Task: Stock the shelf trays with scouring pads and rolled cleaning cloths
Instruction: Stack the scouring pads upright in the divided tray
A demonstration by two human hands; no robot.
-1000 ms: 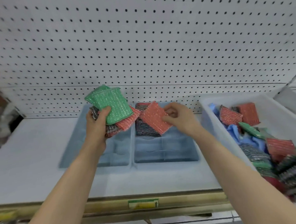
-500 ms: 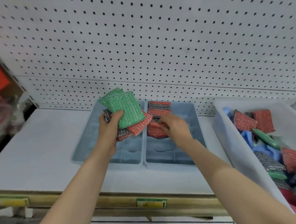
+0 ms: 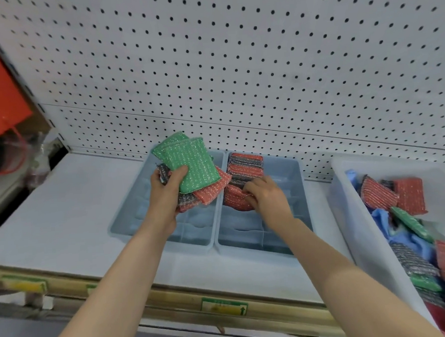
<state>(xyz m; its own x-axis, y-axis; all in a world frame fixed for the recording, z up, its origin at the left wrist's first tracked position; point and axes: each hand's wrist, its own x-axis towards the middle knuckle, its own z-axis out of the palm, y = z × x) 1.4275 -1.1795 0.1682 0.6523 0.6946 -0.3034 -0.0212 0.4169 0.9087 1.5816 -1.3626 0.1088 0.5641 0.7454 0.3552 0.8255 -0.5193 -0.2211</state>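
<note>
Gripped in the curled left hand (image 3: 166,197), thumb across the front: a fan of flat rectangular scouring pads (image 3: 193,167) of woven mesh flecked with glitter thread, green ones on top with long axes running up and away from the fingertips, red and grey ones splayed rightward beneath. Held under the curled fingers of the right hand (image 3: 267,199): a red pad (image 3: 234,201), tilted, inside the right tray (image 3: 298,190). Just beyond those fingertips, a row of pads (image 3: 245,164) on edge, long axes across the tray
</note>
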